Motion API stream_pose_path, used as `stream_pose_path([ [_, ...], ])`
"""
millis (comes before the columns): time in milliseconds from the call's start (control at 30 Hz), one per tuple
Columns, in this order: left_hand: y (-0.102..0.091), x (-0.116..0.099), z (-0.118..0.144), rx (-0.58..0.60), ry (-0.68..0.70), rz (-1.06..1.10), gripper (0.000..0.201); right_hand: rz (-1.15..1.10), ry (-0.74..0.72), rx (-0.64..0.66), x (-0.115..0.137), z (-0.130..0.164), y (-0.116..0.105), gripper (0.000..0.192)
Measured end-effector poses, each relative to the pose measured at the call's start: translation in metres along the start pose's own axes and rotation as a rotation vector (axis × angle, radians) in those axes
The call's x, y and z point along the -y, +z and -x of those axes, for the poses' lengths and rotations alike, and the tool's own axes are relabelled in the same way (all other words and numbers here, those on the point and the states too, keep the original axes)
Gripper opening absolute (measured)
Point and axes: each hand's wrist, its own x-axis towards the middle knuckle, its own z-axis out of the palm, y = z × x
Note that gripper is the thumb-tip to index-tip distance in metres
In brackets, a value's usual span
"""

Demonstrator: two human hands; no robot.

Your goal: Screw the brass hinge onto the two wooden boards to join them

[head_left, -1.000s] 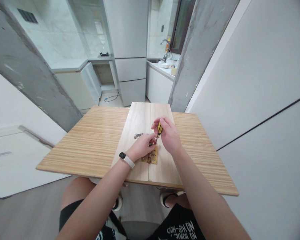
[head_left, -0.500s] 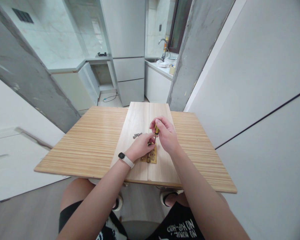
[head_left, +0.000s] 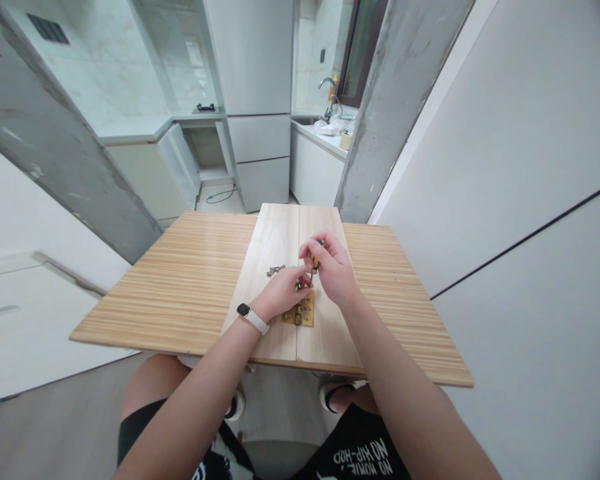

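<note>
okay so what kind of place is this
Likely a home, looking into its kitchen: there's a tall fridge-like unit, a sink with a curved faucet, and a pale counter at left.

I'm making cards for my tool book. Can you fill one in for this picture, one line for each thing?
right hand: gripping the yellow-and-black screwdriver, shaft pointing down
left hand: over the hinge, close to the screwdriver's shaft
hinge: brass-coloured, lying across two pale boards
screws: small pile on the left board
table: striped wood, beneath the boards
watch: white strap, on left wrist
</note>
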Motion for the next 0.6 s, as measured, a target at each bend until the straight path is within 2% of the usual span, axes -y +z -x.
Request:
stream_pose_path([
  [200, -0.006, 0.003, 0.002, 0.049, 0.005, 0.166, 0.025, 0.022, -0.016, -0.008, -0.001, -0.004, -0.006, 0.029],
  [333, -0.008, 0.005, 0.002, 0.02, -0.014, 0.223, 0.023, 0.067, -0.008, -0.019, 0.0, -0.003, -0.006, 0.029],
  [433, -0.007, 0.005, 0.0, 0.022, -0.014, 0.187, 0.017, 0.12, -0.042, -0.042, 0.002, -0.001, -0.003, 0.03],
  [600, -0.002, 0.002, -0.001, 0.013, 0.011, -0.033, 0.003, 0.222, -0.088, -0.122, -0.002, 0.002, 0.006, 0.031],
])
